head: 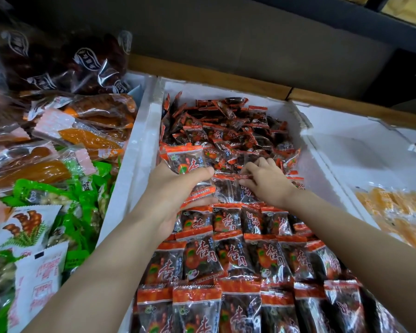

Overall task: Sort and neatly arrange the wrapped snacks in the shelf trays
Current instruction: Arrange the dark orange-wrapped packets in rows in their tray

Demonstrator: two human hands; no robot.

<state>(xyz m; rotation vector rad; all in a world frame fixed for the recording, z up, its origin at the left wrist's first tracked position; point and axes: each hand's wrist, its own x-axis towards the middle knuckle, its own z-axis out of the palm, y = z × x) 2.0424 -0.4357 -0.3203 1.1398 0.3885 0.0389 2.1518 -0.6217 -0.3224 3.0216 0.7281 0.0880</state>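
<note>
White foam forms the middle tray (139, 145) in the head view, and it is full of red-and-dark wrapped snacks. In the near half, neat rows (238, 255) stand overlapped with their long axes running away from the person; in the far half a loose heap (226, 131) lies jumbled. The hands meet at the border between the two. The left hand (175, 188) curls its fingers under a bundle of packets (187, 162) with the thumb laid across it, close to the tray's left wall. Just beside it, the right hand (269, 183) has bent fingers and seems to pinch the orange seam of a single packet (228, 188) lying between the hands, the seam running crosswise. The heap lies directly beyond both sets of fingertips, and the right hand is nearer its bulk. A fresh row would likely go just past the last tidy one, where loose packets crowd the space. Green packs (58, 195) fill the left tray, and yellow packs (394, 212) sit in the right one.
</note>
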